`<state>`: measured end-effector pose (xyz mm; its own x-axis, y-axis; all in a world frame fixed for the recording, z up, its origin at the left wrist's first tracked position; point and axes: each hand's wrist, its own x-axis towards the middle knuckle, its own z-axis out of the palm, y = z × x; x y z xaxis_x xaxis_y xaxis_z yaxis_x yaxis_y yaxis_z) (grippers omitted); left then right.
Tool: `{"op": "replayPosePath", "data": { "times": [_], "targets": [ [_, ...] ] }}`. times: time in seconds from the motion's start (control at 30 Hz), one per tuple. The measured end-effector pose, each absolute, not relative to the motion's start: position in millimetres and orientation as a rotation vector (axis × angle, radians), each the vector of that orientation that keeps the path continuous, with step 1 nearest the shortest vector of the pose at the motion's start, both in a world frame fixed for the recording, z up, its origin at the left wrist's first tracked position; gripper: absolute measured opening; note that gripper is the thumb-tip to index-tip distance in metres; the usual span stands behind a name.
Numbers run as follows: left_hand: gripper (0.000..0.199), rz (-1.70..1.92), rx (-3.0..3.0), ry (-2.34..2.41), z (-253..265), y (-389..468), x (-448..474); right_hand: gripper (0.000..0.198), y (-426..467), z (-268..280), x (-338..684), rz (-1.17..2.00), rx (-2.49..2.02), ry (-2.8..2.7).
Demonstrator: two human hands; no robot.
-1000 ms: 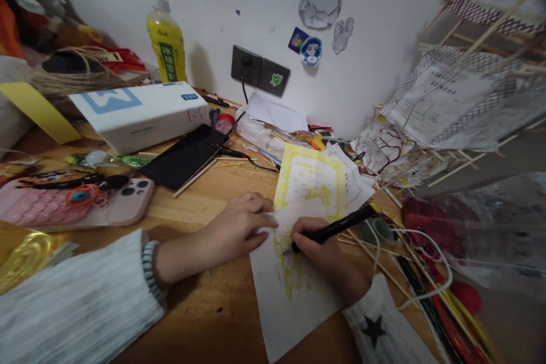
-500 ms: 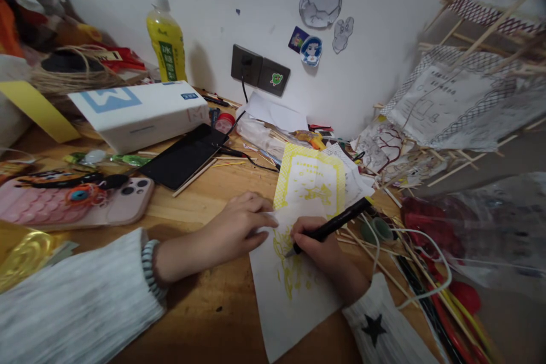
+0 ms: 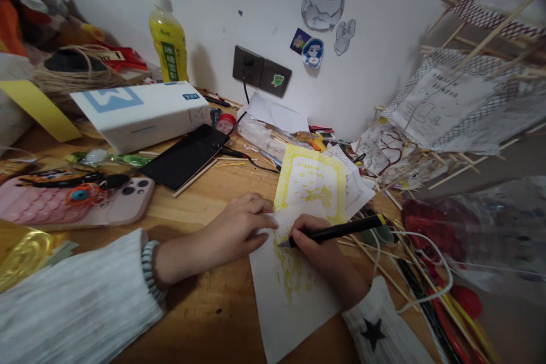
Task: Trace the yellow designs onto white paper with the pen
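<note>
My right hand [image 3: 315, 244] is closed around a black marker with a yellow end [image 3: 345, 229]. Its tip meets a white sheet of paper [image 3: 290, 318] bearing yellow line drawing. On the upper left edge of that sheet rest the fingertips of my left hand [image 3: 243, 224], stretched out and slightly apart, holding nothing. Behind the sheet, partly covered by it, lies a second paper with a yellow patterned border [image 3: 307, 173] and a yellow drawing inside.
To the left lie a black tablet [image 3: 185, 156], a pink phone [image 3: 128, 199] and a white box [image 3: 140, 116], with a yellow drink bottle [image 3: 168, 45] behind. Thin wooden sticks and a white cable [image 3: 447, 270] are at right, below a stick-and-paper structure [image 3: 443, 102].
The marker has tilted lower, its back end swinging right and down, and its tip has shifted slightly left and up on the sheet. My left hand stays in place.
</note>
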<state>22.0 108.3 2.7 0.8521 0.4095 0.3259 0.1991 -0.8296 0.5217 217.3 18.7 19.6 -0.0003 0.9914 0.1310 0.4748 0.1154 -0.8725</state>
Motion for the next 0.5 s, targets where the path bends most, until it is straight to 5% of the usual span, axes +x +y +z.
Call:
{"op": "replayPosePath", "data": {
  "times": [0.5],
  "targets": [
    [0.026,0.624,2.544,0.440,1.4,108.9,22.4,0.018,19.4,18.3,218.2,0.768,-1.498,-1.613]
  ]
}}
